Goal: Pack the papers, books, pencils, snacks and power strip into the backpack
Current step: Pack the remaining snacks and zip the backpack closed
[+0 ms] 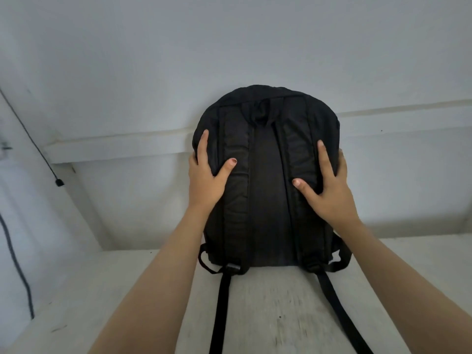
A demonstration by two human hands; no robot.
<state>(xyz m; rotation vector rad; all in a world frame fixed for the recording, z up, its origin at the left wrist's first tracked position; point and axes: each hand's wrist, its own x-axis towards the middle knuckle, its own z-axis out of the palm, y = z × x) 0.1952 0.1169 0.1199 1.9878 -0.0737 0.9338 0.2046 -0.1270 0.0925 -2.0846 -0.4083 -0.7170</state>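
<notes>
1. Plainly, the step in hand was the handling of the backpack (265, 200) itself. It stood upright on the table (268, 315), close to the wall (229, 47), with its back panel and both shoulder straps (236, 154) turned toward me.
2. My left grip (204, 182) clasped the bag's left edge: thumb on the left strap, forefinger laid up the side, the other fingers out of sight round the edge. My right grip (329, 192) clasped the right edge in the same way, thumb on the back panel.
3. None of the goods to be packed showed anywhere on the table. The zip and opening lay on the far side, so I could not tell whether the bag was full or empty. I judged the moment to be either the very start or the very end of the packing, and could not say which.
4. If it was the start, the next move called for turning the bag so its opening faced me. One grip would then steady the soft fabric, which I expected to sag, while the other worked the zip.
5. No brand, label or writing could be read on the panel or straps. A black cable (15, 251) hung down at the left, also unmarked.
</notes>
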